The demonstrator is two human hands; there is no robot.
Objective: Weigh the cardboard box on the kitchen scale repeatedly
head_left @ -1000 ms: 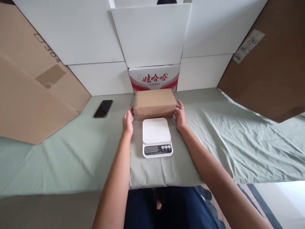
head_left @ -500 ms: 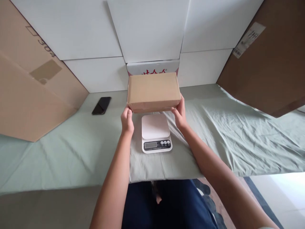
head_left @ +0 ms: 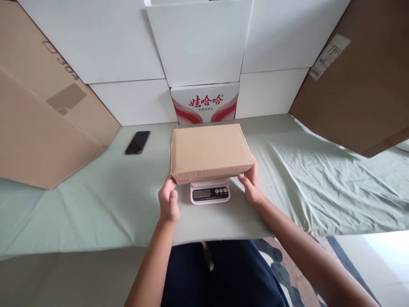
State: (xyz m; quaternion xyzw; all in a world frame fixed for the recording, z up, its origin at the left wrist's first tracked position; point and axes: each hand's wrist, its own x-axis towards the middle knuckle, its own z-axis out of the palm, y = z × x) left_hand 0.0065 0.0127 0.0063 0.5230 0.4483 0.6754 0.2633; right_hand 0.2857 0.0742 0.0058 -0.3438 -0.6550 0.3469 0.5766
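Between my two hands is a plain brown cardboard box (head_left: 211,149), held level over a white kitchen scale (head_left: 211,194). My left hand (head_left: 169,198) grips its near left corner, fingers beneath the box and thumb apart from it. At the near right corner, my right hand (head_left: 252,181) has its fingers under and along the side. The box hides the scale's weighing plate, so I cannot tell whether the two touch. The scale's display and round buttons show in front of the box; no digits can be read on the display.
A black phone (head_left: 138,142) lies on the green cloth (head_left: 96,200) to the left. Large cardboard panels stand at left (head_left: 47,111) and right (head_left: 361,94). White boxes (head_left: 198,47) form the back, with a red-and-white printed carton (head_left: 206,104) low in the middle.
Both hands have brought the cardboard box nearer to me and over the scale, covering its plate. The printed carton behind is now uncovered.
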